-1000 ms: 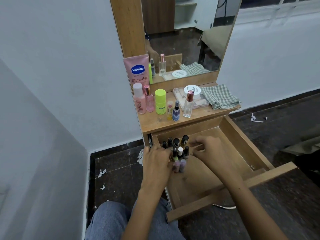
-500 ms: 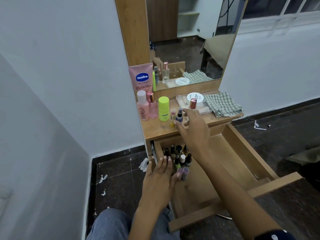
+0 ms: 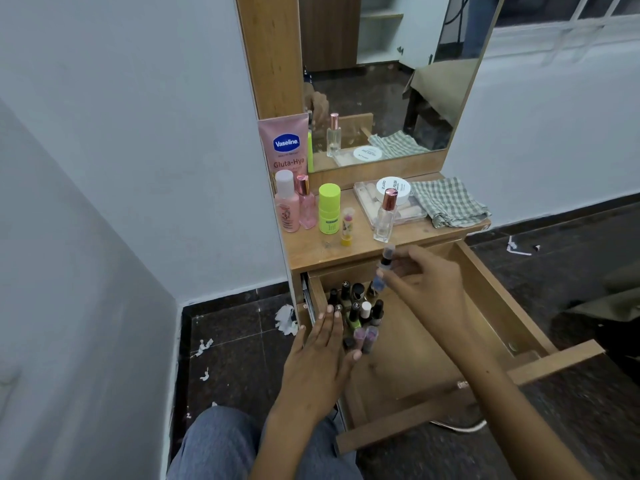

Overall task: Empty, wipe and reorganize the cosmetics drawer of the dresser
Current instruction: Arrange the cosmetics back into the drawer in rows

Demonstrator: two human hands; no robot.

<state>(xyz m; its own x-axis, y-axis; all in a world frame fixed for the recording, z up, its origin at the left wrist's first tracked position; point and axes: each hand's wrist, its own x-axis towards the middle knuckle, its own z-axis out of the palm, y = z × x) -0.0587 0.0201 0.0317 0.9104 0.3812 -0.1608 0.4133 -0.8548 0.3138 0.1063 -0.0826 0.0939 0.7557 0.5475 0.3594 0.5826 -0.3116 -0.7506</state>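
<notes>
floor tiles (image 3: 239, 348) at far left, dark, with scraps of white paper. then left hand (image 3: 320, 358), fingers straight and close together, flat against the left side of the nail polish bottles (image 3: 360, 311) in the back-left corner of the open drawer (image 3: 450, 368); seems to touch the nearest ones, holds none. above, on the dresser top (image 3: 322, 252): vaseline tube (image 3: 284, 150) leaning on the mirror frame, pink bottle (image 3: 286, 202), small pink bottle with rose cap (image 3: 306, 202), green stick (image 3: 329, 209), small yellow tube (image 3: 347, 226), clear perfume bottle (image 3: 385, 216), white jar (image 3: 393, 189) on a clear box, checked cloth (image 3: 450, 202) at the right end.

right hand (image 3: 426, 282) over the back of the drawer, pinching a small spray bottle (image 3: 382, 268) between thumb and fingertips; bottle tilted, a little blurred, just above the polish group.

probably the reorganizing step: putting things back, row by row. to do it well: bring the spray bottle down upright, base first, into a free place just beside the group, not on top of the caps. keep the left palm as a wall, so that no polish bottle falls like a domino. release only when the base stands flat on the wood. rest of the drawer floor bare to the right, so enough room for the taller things from the top.
</notes>
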